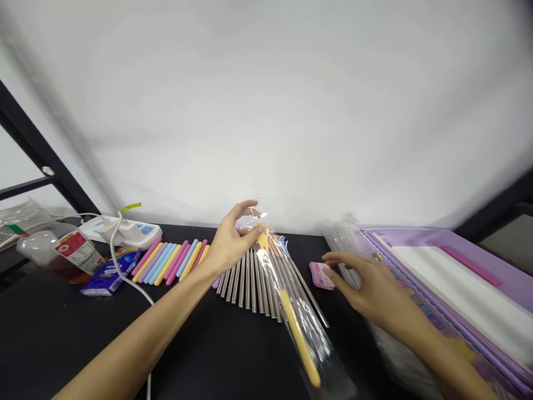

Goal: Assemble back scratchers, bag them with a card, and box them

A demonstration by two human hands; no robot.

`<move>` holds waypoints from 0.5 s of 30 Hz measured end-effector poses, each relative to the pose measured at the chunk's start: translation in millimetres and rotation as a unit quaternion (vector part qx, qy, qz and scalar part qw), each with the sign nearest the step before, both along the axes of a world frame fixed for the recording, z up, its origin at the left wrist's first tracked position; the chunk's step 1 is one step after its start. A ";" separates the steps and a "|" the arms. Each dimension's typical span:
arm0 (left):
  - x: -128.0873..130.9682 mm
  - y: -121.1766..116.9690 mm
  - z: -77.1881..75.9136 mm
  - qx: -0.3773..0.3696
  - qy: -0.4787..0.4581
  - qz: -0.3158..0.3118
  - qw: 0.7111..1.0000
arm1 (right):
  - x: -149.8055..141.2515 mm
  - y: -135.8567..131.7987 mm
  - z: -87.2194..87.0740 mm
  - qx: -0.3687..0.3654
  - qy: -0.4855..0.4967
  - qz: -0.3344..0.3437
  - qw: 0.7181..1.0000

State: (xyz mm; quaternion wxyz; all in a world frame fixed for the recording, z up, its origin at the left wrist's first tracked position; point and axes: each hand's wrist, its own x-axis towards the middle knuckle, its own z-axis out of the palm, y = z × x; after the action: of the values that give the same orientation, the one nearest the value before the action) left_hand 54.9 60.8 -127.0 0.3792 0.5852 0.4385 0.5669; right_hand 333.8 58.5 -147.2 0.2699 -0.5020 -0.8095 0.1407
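My left hand (239,233) pinches the upper part of a long clear plastic sleeve (328,355) between thumb and fingers. Inside lies what looks like a back scratcher, with a yellow claw-shaped head (263,239) and a yellow handle (300,339). Behind the sleeve, several metal rods (248,283) with coloured ends are fanned out on the black table. My right hand (366,278), slightly blurred, has thumb and forefinger apart at the edge of a small pink pack of cards or labels (320,276); whether they touch it is unclear.
Pink, yellow, purple and blue sticks (166,264) lie in a row to the left. Beyond are a white power strip (144,233) with a cable, a blue packet (110,272) and a bottle (62,250). Clear plastic bags (343,236) and a purple tray (428,236) are on the right.
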 end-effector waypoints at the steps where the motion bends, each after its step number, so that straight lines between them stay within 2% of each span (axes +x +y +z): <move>1: 1.5 -2.5 0.5 -0.010 0.006 -0.026 1.000 | 4.0 3.2 -4.6 0.034 -0.038 0.005 0.999; 4: 7.3 -8.8 -1.0 -0.043 0.011 -0.107 0.993 | 12.6 10.0 -18.8 0.063 -0.119 0.043 0.990; 9: 18.0 -15.2 -12.0 -0.082 0.019 -0.207 0.975 | 16.3 15.4 -32.3 0.026 -0.142 0.051 0.988; 15: 25.3 -18.6 -22.5 -0.104 0.040 -0.223 0.968 | 16.0 16.2 -32.6 0.033 -0.147 0.058 0.987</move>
State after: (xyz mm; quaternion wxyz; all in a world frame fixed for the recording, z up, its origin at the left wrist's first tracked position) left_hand 80.2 42.2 -149.5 0.5370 0.6478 0.3680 0.3956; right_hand 349.7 74.8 -179.8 0.1559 -0.4601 -0.8724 0.0537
